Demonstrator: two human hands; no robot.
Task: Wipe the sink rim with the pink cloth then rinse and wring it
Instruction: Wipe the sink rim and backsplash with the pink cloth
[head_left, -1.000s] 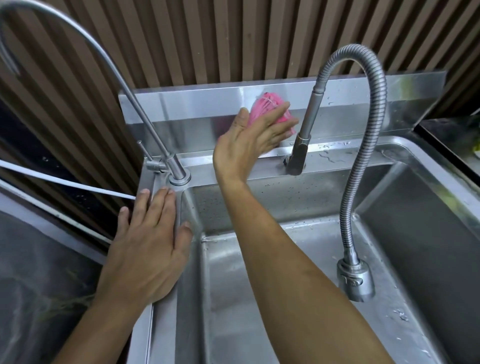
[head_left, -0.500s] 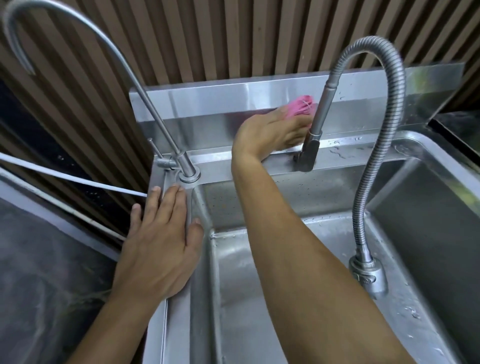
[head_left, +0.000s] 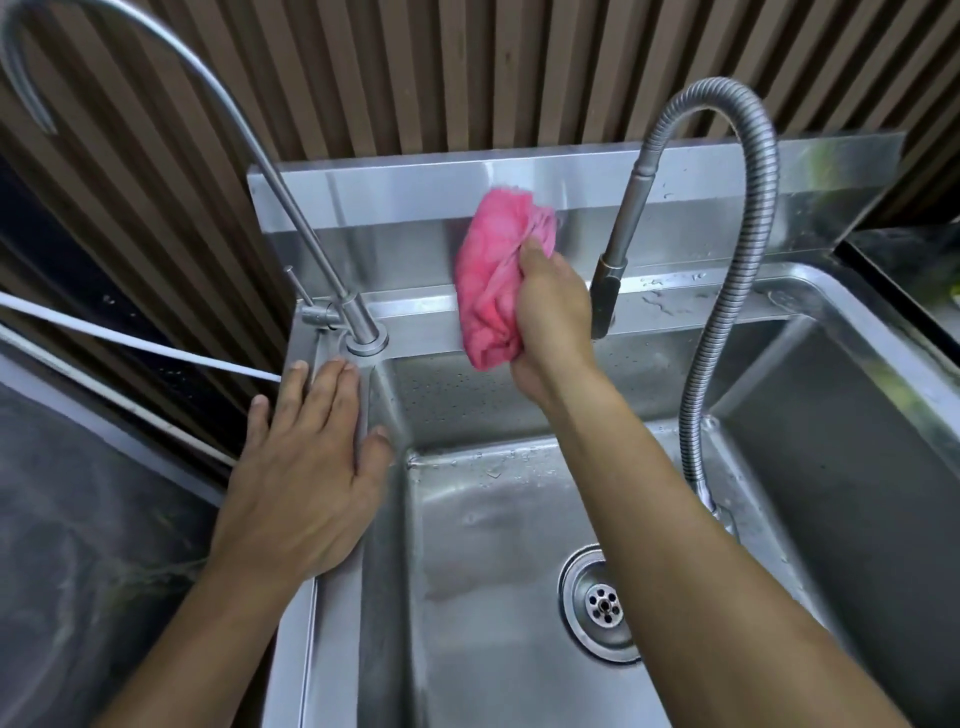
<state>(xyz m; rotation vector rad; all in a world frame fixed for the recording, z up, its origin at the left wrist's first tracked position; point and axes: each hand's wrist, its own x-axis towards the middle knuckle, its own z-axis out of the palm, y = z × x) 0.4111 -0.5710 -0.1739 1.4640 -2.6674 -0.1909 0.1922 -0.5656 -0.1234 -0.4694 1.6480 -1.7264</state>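
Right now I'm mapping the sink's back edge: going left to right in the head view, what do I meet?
Thin gooseneck steel tap base → crumpled pink cloth → right hand → dark sprayer head → ribbed flexible steel hose.

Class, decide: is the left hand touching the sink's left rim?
Touching. The head view shows the left hand lying flat, palm down, on the sink rim, fingers straight, no gap beneath them.

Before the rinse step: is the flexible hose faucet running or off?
Off, as far as the view shows. No stream leaves the spray head of the flexible hose faucet; the right hand holds the pink cloth beside it.
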